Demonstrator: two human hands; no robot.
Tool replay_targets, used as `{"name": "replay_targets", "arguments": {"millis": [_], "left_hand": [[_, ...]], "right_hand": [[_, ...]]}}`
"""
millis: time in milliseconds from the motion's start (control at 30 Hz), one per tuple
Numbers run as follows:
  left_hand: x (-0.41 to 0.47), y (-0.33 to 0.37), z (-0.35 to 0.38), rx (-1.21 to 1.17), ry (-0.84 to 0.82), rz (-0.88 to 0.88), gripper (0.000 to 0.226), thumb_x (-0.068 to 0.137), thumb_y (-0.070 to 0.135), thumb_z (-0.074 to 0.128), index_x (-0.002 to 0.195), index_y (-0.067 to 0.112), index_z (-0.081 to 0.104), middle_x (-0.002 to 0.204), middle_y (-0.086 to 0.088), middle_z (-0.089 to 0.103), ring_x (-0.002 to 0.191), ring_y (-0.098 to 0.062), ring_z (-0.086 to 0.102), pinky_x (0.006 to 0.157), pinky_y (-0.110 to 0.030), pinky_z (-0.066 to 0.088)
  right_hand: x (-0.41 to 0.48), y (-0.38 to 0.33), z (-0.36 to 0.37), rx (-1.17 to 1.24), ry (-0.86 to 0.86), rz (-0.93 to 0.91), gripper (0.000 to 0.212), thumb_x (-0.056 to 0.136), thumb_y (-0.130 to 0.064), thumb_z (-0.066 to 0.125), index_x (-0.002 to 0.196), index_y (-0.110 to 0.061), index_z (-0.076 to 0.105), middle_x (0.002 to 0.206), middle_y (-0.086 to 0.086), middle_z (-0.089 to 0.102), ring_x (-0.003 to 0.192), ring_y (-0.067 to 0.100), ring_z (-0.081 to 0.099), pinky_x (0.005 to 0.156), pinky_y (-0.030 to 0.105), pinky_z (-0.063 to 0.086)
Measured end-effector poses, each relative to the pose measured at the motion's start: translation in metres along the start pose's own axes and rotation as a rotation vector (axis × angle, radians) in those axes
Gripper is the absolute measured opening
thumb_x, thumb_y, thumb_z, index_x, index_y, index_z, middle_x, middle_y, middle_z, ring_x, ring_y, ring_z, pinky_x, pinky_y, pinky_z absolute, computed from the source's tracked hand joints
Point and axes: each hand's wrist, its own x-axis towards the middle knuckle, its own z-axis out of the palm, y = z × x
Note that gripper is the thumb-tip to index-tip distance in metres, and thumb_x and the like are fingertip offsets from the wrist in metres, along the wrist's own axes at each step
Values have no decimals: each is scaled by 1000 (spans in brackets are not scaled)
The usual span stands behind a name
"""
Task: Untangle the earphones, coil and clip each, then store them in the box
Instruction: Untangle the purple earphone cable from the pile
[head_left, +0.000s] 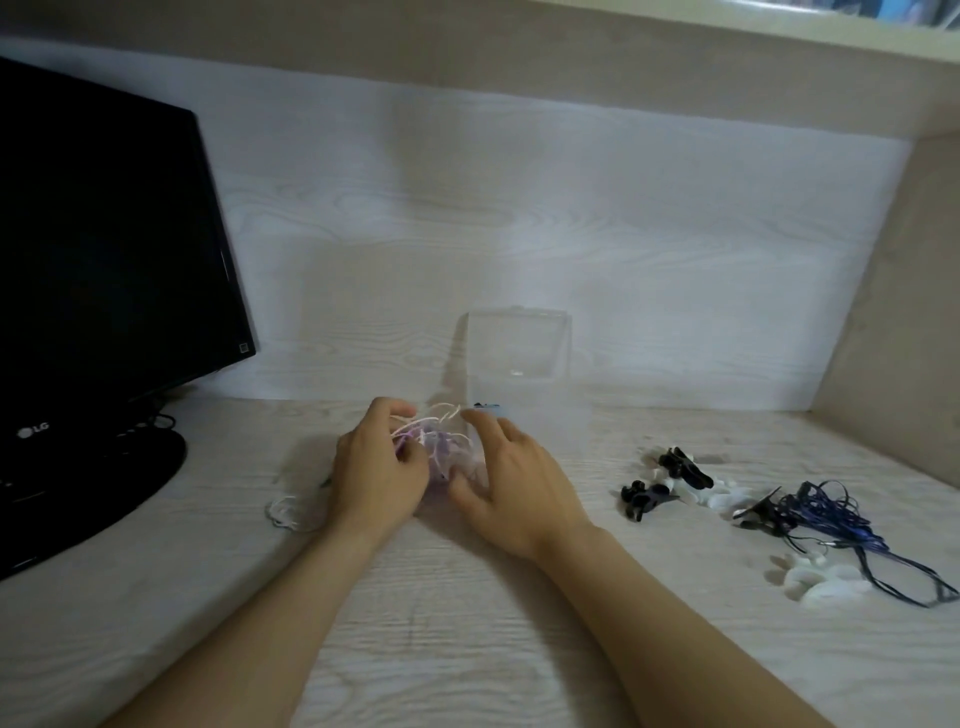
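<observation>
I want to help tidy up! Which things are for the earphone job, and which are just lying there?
For the job: white and purple earphones, blue earphones, black clips, white clips, clear box.
Just lying about: black monitor.

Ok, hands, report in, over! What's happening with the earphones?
Left hand grips white-and-purple earphone cord tangle; right hand against it, grip unclear. Tangle not yet undone, clear plastic box open behind. Nothing blocking; black clips and blue earphones off to the right.

Box (519, 358) behind hands, monitor (104, 260) left, clips (670, 480) right
</observation>
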Motion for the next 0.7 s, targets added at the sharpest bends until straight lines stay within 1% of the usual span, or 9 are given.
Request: {"name": "replay_targets", "arguments": {"millis": [67,133,233,300,367,467,600,667,700], "left_hand": [[-1,7,-6,-162,-60,2,33,86,2,74,109,25,68,91,9,78,86,-7,73,78,-27,58],[-1,13,-14,-312,-130,-35,30,86,2,79,105,23,72,87,7,80,85,-7,76,75,-24,59],[2,21,-21,-534,-259,-178,17,89,6,80,102,17,77,90,-4,82,87,-22,80,74,-31,61],[4,24,-21,-695,-281,-292,12,90,6,77,99,14,80,93,-17,80,93,-37,78,82,-40,61],[6,23,-21,-799,-276,-373,19,87,-1,74,102,9,79,99,-22,79,100,-43,76,92,-49,60],[7,22,-21,-758,-309,-339,41,84,-19,61,114,6,74,110,-10,80,107,-30,77,98,-48,59],[4,17,-19,-576,-286,-253,43,82,-15,73,110,17,78,108,2,80,102,-14,77,87,-34,62],[5,11,-16,-411,-231,-207,40,82,-10,74,103,24,80,102,7,80,94,-6,75,78,-23,61],[5,7,-14,-332,-197,-182,37,84,-6,75,99,27,80,99,10,79,91,-3,74,77,-21,59]], "right_hand": [[-6,-3,0,92,-2,-37,70,91,-57,56,153,-31,33,138,1,56,118,25,61,91,45,54],[-10,-1,1,96,20,-66,68,89,-59,63,147,-35,37,132,-4,56,117,20,59,88,43,54],[-8,6,-2,150,122,-31,50,90,-60,65,130,-34,49,111,-9,64,101,13,62,82,39,54],[-5,10,-5,215,199,7,32,92,-52,66,115,-32,57,94,-11,67,86,10,64,76,40,55],[-2,14,-8,266,249,78,19,92,-45,67,104,-31,62,84,-10,68,79,8,65,72,40,56],[1,21,-13,269,311,116,14,90,-43,68,94,-29,67,76,-8,67,74,8,64,67,34,54],[5,29,-15,259,334,197,1,90,-27,67,90,-26,68,79,-5,60,74,4,55,64,14,36],[5,30,-17,307,326,271,4,91,-23,65,87,-23,66,82,-3,62,75,5,56,65,17,37],[5,29,-19,347,319,309,6,91,-21,63,85,-21,65,82,-2,63,75,8,57,65,21,40]]}}
